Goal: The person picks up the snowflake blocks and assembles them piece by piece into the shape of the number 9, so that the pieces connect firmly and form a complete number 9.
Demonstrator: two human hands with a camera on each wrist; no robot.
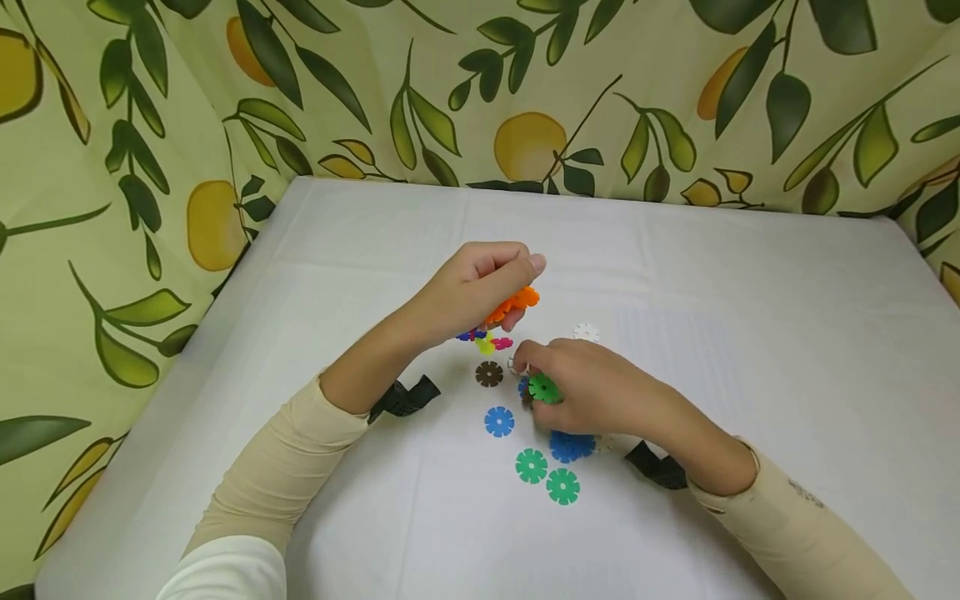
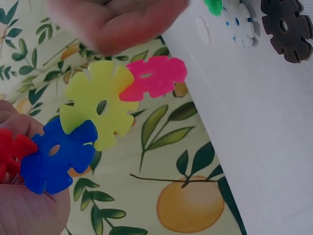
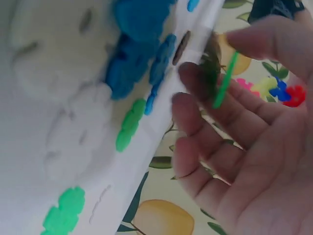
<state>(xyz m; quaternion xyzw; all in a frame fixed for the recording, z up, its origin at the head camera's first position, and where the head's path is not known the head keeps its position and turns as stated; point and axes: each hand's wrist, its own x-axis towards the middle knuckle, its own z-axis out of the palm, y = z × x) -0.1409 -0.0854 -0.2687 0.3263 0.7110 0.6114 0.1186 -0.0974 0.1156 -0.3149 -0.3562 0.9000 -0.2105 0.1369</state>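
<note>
My left hand [image 1: 480,279] is raised over the table, its curled fingers holding a chain of interlocking notched plastic discs. An orange disc [image 1: 517,303] shows under the thumb. From the palm, the left wrist view shows a red disc [image 2: 10,152], a blue disc [image 2: 68,164], a yellow disc [image 2: 83,95] and a pink disc [image 2: 164,78] linked in a row. Lower and to the right, my right hand [image 1: 607,379] pinches a green disc [image 1: 543,388] between thumb and fingers. In the right wrist view this green disc [image 3: 227,78] appears edge-on, with a dark disc [image 3: 210,61] close behind it.
On the white-covered table [image 1: 360,250] lie a brown disc [image 1: 482,374], a light blue disc [image 1: 499,430], two green discs [image 1: 563,497], a blue pile [image 1: 573,454] and a white disc [image 1: 586,326]. Black straps [image 1: 408,398] hang at both wrists. A patterned curtain [image 1: 450,83] borders the table.
</note>
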